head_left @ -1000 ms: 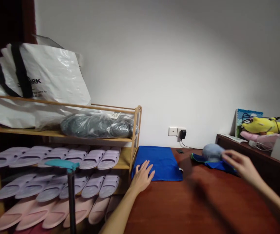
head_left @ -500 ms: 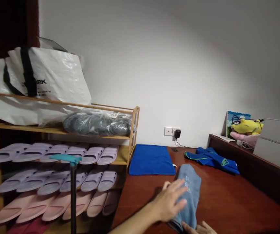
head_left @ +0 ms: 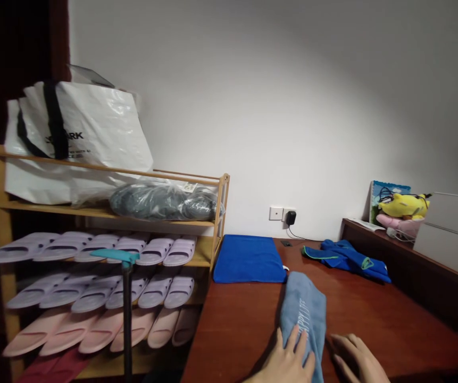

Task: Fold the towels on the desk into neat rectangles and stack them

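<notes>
1. Left hand (head_left: 288,359): fingers spread, laid on top of the pale blue towel (head_left: 304,292).
2. Towel: folded long, lying under the left hand and extending beyond its fingertips; printed lettering runs ahead of the fingers.
3. Right hand (head_left: 358,361): fingers loosely bent and parted, just right of the towel, holding nothing.
4. Dark blue folded cloth (head_left: 248,260): ahead and left of the left hand.
5. Crumpled blue cloth (head_left: 348,259): ahead of the right hand.

The light-blue cloth (head_left: 309,308) lay flattened on the reddish-brown counter (head_left: 232,324), its length running front to back, its far end blunt, white lettering along its upper face.
</notes>
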Demonstrator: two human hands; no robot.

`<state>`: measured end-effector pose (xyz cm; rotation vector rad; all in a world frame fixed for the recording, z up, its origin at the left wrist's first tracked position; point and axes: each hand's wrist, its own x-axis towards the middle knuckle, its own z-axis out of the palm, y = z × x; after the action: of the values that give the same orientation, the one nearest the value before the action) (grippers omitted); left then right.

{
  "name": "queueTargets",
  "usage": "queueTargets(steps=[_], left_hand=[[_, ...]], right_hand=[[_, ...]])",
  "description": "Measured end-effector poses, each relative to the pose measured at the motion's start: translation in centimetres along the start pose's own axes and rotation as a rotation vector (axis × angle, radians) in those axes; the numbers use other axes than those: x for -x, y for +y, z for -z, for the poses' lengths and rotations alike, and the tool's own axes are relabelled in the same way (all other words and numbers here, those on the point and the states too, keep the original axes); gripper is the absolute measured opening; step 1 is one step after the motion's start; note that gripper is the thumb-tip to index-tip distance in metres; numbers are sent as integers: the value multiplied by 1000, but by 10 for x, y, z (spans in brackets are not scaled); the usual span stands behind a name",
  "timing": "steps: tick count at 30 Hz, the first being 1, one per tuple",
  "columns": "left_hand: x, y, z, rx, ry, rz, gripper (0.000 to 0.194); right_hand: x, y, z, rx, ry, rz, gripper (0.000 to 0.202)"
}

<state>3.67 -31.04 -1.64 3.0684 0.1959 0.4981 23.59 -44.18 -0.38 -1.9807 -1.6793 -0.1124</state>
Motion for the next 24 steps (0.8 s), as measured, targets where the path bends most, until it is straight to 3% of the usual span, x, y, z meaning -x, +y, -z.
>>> queueTargets(steps=[3, 5, 8, 10, 13, 15, 18, 20, 22, 24], left_hand=[[9, 6, -10, -16, 55, -42, 28], [21, 6, -4, 48, 61, -17, 26], [41, 5, 26, 187, 50, 174, 21], [49, 8, 51, 283, 62, 362, 14], [50, 16, 80, 459, 211, 588, 19], [48, 20, 90, 562, 334, 627, 27], [54, 19, 100, 551, 389, 552, 59], [67, 13, 112, 433, 445, 511, 78], [85, 5, 128, 307, 543, 518, 77], [99, -3, 143, 228, 584, 548, 60]], right_hand=[[-9, 2, -14, -15, -26, 14, 49], [-14, 3, -22, -42, -73, 40, 43], [-24, 2, -23, -45, -85, -3, 41], [-38, -5, -15, -90, -8, -37, 39], [-75, -36, 3, -237, 192, -20, 40], [-103, -69, 10, -308, 235, 34, 44], [-130, -119, 7, -365, 124, 197, 46], [-131, -140, -2, -375, -75, 355, 54], [-121, -147, -12, -359, -328, 441, 63], [-105, -143, -20, -309, -494, 417, 62]])
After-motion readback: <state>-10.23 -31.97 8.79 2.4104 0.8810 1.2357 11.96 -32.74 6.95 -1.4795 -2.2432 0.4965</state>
